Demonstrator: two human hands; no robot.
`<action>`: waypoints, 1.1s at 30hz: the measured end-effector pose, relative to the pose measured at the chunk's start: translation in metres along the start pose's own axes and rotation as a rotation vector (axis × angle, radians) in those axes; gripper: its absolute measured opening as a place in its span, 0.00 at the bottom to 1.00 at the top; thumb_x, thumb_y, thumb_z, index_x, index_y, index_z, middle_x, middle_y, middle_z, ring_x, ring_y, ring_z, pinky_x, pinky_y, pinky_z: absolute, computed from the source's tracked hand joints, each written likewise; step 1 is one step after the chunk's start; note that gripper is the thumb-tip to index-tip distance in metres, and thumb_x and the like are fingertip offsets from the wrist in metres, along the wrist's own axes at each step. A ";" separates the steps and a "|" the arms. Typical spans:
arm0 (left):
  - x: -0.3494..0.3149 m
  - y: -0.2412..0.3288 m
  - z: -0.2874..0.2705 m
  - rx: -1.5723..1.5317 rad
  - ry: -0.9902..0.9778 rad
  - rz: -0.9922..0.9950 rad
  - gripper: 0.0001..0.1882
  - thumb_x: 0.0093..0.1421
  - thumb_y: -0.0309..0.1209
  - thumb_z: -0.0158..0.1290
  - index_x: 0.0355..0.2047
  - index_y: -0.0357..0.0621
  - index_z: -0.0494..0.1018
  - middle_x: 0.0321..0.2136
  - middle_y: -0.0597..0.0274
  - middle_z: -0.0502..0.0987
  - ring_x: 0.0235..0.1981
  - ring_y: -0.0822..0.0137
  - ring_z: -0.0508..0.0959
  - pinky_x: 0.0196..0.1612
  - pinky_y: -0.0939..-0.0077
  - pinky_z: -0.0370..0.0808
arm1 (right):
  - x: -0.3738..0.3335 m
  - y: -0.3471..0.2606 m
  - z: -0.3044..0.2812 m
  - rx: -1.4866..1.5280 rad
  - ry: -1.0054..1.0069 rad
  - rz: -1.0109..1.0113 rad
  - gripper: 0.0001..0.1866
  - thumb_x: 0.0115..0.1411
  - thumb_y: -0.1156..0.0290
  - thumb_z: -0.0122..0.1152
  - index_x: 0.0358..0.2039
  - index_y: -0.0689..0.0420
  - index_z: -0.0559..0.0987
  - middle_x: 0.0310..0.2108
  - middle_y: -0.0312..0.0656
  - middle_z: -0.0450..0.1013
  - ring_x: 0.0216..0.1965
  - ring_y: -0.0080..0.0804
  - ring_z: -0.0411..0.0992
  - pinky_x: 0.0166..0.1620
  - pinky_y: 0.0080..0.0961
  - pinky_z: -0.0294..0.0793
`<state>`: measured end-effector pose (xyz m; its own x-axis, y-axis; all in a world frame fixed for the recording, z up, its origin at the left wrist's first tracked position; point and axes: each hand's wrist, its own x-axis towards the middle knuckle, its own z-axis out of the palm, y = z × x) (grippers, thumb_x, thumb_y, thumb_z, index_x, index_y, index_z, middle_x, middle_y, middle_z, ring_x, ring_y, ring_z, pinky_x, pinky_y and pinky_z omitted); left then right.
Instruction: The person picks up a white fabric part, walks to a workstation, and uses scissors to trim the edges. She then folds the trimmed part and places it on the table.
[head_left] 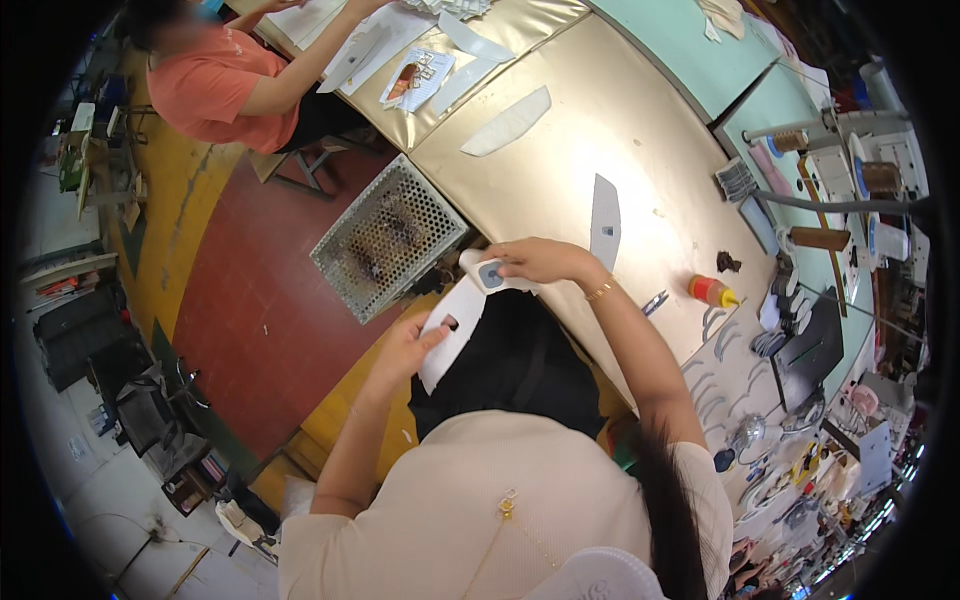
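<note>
Head view: our left hand (405, 345) grips the white piece (452, 335) at its lower end; our right hand (540, 262) pinches its top. One finished-looking piece (605, 222) lies beyond the right hand, so we judge this one is in progress.

A printed sheet (418, 78), white with red-brown blocks, lies on the table at twelve o'clock, slightly tilted.
</note>
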<state>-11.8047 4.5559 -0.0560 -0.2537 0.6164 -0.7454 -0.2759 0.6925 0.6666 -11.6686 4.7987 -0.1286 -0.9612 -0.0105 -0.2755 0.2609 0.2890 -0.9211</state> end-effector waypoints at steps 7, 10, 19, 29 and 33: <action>0.004 -0.014 0.000 -0.139 -0.047 -0.199 0.13 0.61 0.28 0.51 0.46 0.38 0.73 0.32 0.67 0.77 0.29 0.78 0.74 0.34 0.83 0.71 | 0.031 0.063 -0.045 -0.345 0.298 0.505 0.12 0.47 0.63 0.65 0.32 0.53 0.79 0.30 0.44 0.77 0.35 0.42 0.75 0.39 0.35 0.73; 0.014 -0.022 -0.002 -0.136 -0.078 -0.178 0.15 0.61 0.27 0.50 0.48 0.37 0.71 0.34 0.66 0.76 0.31 0.77 0.75 0.35 0.83 0.71 | 0.021 0.064 -0.053 -0.381 0.397 0.591 0.13 0.48 0.64 0.65 0.33 0.54 0.76 0.26 0.45 0.76 0.33 0.42 0.75 0.36 0.33 0.74; 0.047 -0.036 0.022 -0.315 -0.104 -0.065 0.25 0.62 0.24 0.50 0.58 0.38 0.58 0.37 0.55 0.76 0.33 0.72 0.77 0.35 0.78 0.76 | -0.001 0.044 -0.015 -0.840 0.818 0.406 0.23 0.46 0.71 0.66 0.45 0.50 0.73 0.52 0.40 0.65 0.55 0.42 0.62 0.52 0.50 0.59; 0.058 -0.044 0.081 -0.618 -0.212 -0.288 0.17 0.63 0.27 0.49 0.48 0.45 0.55 0.37 0.54 0.73 0.32 0.64 0.79 0.30 0.64 0.82 | -0.074 0.000 0.126 0.028 0.432 0.221 0.33 0.42 0.79 0.64 0.53 0.57 0.70 0.44 0.45 0.71 0.44 0.44 0.70 0.45 0.34 0.70; 0.054 -0.023 0.095 -0.557 -0.283 -0.398 0.23 0.65 0.30 0.47 0.55 0.50 0.49 0.28 0.59 0.72 0.32 0.64 0.79 0.26 0.65 0.81 | -0.087 0.018 0.137 0.193 0.424 0.287 0.23 0.45 0.82 0.61 0.46 0.60 0.76 0.34 0.47 0.74 0.34 0.45 0.74 0.38 0.31 0.73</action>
<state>-11.7236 4.6086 -0.1122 0.1914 0.4837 -0.8540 -0.7458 0.6374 0.1938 -11.5683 4.6737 -0.1592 -0.7903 0.4410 -0.4253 0.4914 0.0418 -0.8699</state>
